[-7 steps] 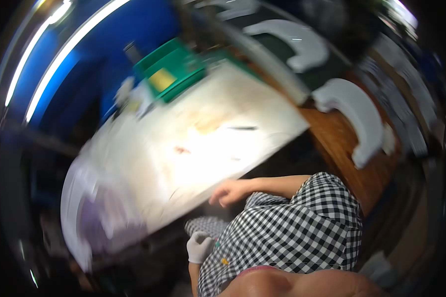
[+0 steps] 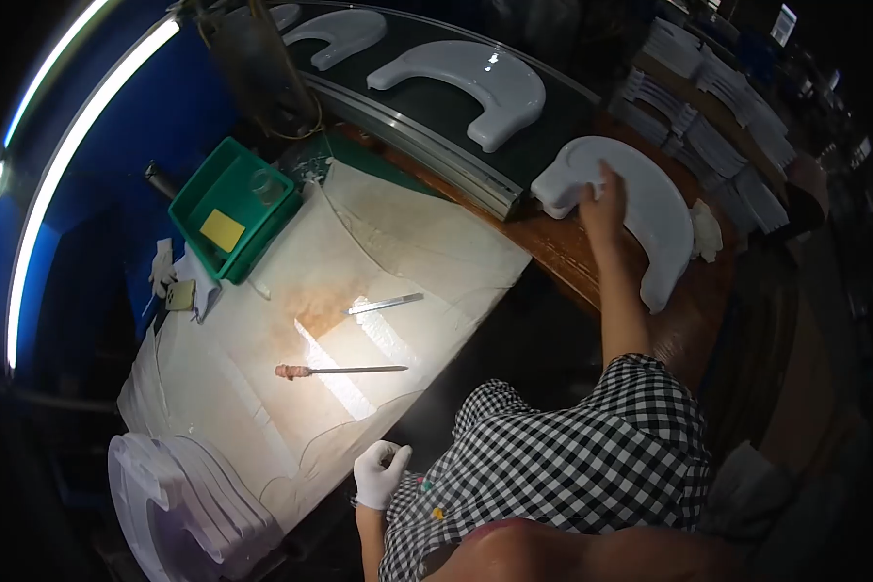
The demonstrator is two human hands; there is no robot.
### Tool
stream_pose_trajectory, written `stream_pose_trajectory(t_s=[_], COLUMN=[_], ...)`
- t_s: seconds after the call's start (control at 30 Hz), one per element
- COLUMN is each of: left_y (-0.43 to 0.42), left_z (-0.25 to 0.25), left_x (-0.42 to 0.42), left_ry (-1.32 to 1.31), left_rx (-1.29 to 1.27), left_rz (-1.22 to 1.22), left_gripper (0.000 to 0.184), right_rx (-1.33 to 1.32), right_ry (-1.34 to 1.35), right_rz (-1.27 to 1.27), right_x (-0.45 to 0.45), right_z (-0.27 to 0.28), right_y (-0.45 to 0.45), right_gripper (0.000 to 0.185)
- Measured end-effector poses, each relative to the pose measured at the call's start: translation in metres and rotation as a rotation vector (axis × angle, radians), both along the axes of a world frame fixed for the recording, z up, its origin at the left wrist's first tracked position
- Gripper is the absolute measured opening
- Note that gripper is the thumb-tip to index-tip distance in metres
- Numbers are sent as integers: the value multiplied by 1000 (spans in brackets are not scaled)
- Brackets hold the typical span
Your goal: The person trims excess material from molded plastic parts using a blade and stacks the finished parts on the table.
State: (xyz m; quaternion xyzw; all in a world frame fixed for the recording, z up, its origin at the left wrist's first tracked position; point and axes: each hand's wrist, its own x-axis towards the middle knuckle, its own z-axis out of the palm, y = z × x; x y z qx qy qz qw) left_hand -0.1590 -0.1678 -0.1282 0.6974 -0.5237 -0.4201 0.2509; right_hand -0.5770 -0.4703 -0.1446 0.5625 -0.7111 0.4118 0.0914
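Note:
A glossy white curved part [image 2: 664, 209] lies on the wooden surface at the right. My bare right hand [image 2: 606, 209] is at its inner edge, one finger stretched over its top and the others bent round the rim. My left hand [image 2: 382, 473], in a white glove, is held beside the near edge of the covered table, its fingers curled together with nothing visible in them. On the pale table cover [image 2: 436, 242] lie a thin tool with a wrapped handle [image 2: 293, 371] and a slim silver knife-like tool [image 2: 386, 305].
More white curved parts [image 2: 466, 73] rest on a dark green belt with a metal rail. A green tray [image 2: 196, 184] holds a yellow pad and a clear cup. Stacked white parts [image 2: 189, 504] stand at the lower left, others [image 2: 718, 116] at the upper right.
My right hand has moved from the table's near edge up and right onto the white part. The view has turned toward the right. My left hand remains curled near my body.

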Motion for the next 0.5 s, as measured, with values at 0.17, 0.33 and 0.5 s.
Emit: stream_pose_trajectory(t_s=[0.17,0.33,0.5], left_y=[-71,-94,-94], left_z=[-20,-37,6], left_x=[-60,-73,-82], left_ry=[145,185,-59], left_rx=[-90,-125,-218], left_rz=[62,38,-155], left_gripper=[16,13,17], right_rx=[589,402,302], right_ry=[94,354,-512], right_rz=[-597,-554,296], right_x=[-140,-134,-39], right_z=[45,8,-4], right_y=[26,51,-109], right_gripper=[80,74,83])
